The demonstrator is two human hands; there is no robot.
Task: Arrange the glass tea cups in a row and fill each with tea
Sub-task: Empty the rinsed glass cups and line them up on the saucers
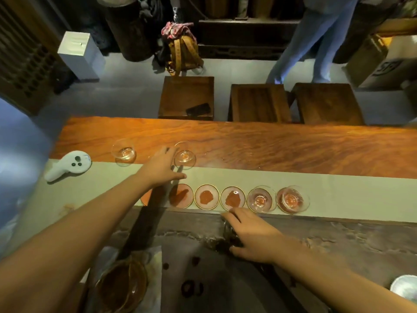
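Observation:
Two empty glass tea cups stand on gold-rimmed coasters at the right end of a coaster row, one cup (pixel 261 199) beside the other (pixel 292 199). Three coasters (pixel 207 197) to their left are bare. Two more cups stand farther back, one at the left (pixel 124 154) and one (pixel 185 155) just right of my left hand (pixel 162 168). That hand reaches to this cup with fingers stretched along its left side. My right hand (pixel 250 236) curls over a dark glossy object (pixel 228 236) on the stone tea tray (pixel 225 285); what the object is cannot be told.
A glass pitcher of brown tea (pixel 121 283) sits on a cloth at the near left. A white controller (pixel 67 164) lies at the table's left end. Wooden stools (pixel 259 105) and a person's legs (pixel 316 46) are beyond the table. A white bowl (pixel 406 288) is at the right edge.

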